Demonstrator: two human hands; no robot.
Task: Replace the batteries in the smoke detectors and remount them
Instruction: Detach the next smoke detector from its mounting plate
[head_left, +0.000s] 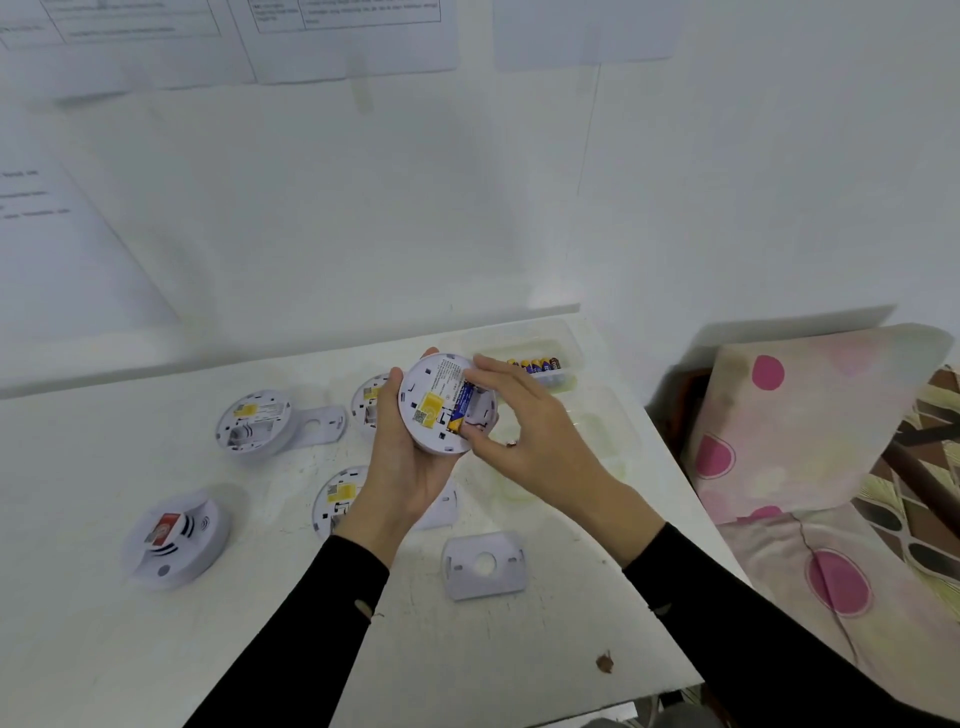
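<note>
light: bright, even, cool | shadows: soft, faint | blur: upper-left wall papers (156, 47) unreadable | edges: wide-angle bending

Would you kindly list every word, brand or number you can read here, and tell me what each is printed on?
Nothing can be read.
On the wall sheets: print blurred.
On the held smoke detector: back print and yellow sticker too small.
On the battery in it and the spare batteries: brand blurred.
</note>
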